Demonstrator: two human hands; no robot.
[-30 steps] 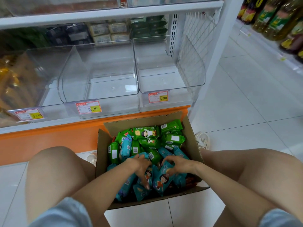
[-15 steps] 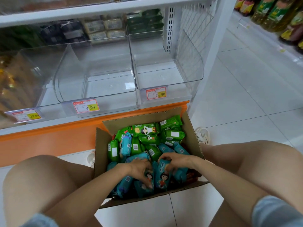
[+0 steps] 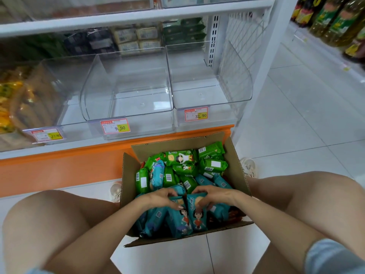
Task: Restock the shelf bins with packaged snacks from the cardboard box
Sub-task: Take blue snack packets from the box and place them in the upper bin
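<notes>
Left hand: fingers curled over the top edge of the left teal pack, grasping it.
Right hand: fingers clenched round the top of the right teal pack; the two hands are nearly touching.
Packs under the fingers: two teal packs stand upright, side by side, printed faces toward the camera, in the near half of the cardboard box.
Beyond the fingertips: green packs lie jumbled in the far half, too tumbled to count.
Box edges: flaps open; the far flap stands up against the orange plinth, and the near flap lies down on the floor.
Either side of the wrists: one bare knee each side, close to the box walls.
Above and beyond the fingers: three clear bins; the middle bin and right bin show bare floors and open tops.
Price tags: three, one per bin front.
Right of the fingers: open floor tiles.
</notes>
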